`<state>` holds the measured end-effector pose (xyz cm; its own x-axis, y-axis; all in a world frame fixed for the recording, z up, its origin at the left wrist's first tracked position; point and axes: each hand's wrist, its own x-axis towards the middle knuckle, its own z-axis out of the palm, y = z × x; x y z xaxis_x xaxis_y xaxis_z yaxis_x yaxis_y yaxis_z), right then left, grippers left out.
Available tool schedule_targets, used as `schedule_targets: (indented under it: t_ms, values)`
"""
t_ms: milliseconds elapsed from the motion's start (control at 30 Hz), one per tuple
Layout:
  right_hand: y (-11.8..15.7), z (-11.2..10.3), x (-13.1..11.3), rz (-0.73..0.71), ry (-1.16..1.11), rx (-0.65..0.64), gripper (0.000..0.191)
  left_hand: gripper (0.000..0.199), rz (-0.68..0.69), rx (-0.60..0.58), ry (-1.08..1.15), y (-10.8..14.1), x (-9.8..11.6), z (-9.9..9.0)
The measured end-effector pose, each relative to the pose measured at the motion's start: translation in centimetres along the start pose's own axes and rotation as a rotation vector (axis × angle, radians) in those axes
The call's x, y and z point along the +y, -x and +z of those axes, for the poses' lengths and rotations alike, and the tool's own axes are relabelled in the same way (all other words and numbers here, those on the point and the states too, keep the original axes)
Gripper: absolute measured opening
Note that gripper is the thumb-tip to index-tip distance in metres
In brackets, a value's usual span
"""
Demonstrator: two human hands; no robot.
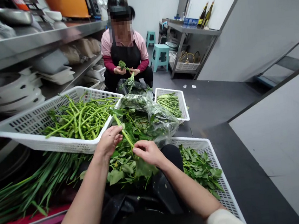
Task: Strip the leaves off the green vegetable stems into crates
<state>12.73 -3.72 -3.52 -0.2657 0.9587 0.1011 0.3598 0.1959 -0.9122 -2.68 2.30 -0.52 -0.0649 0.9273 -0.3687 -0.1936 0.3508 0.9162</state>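
Between my hands runs a long green vegetable stem (125, 133), slanting down to the right. My left hand (110, 139) grips its upper part with thumb and fingers. Lower down, my right hand (148, 152) pinches the stem, and a large leaf (144, 168) hangs below that hand. Under both hands lies a heap of leafy greens (121, 167), partly in a clear plastic bag (163, 123). Left of it, a white basket (63, 145) holds cut green stems (80, 117). By my right knee, another white basket (225, 175) contains loose leaves (201, 170).
Across from me a person (124, 47) holds a green stalk with a bushy head. A smaller basket (186, 105) of short stems stands at their side. Long green leaves (40, 182) lie at lower left, below metal shelves (39, 36). Turquoise stools (160, 54) stand behind.
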Motion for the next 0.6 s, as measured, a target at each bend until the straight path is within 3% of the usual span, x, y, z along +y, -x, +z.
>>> schedule_targets:
  t_ms: [67,133,233,300,367,433,533,600]
  values:
    - [0.1,0.4,0.5,0.054,-0.138,-0.029,0.021,0.033,0.013,0.007,0.025,0.4,-0.2,-0.1]
    - [0.1,0.9,1.3,0.210,-0.345,0.001,0.020,0.036,0.038,0.038,0.057,0.8,-0.5,-0.2]
    - [-0.1,1.5,2.9,0.465,-0.633,0.142,0.018,0.039,0.117,0.063,0.062,1.4,-0.9,-0.2]
    - [-0.5,1.3,3.6,0.510,-0.706,0.260,0.020,0.036,0.192,0.087,0.026,1.7,-1.2,-0.2]
    - [-0.7,0.9,3.7,0.454,-0.685,0.362,0.021,0.032,0.240,0.107,-0.028,1.9,-1.5,-0.2]
    - [-0.9,0.4,3.1,0.285,-0.515,0.386,0.022,0.031,0.249,0.100,-0.078,2.0,-1.7,0.0]
    - [-1.3,0.2,1.5,-0.062,0.014,0.246,0.021,0.033,0.231,0.062,-0.089,2.3,-1.7,0.4]
    - [-1.5,0.7,0.8,-0.181,0.313,0.154,0.020,0.033,0.213,0.049,-0.083,2.4,-1.7,0.6]
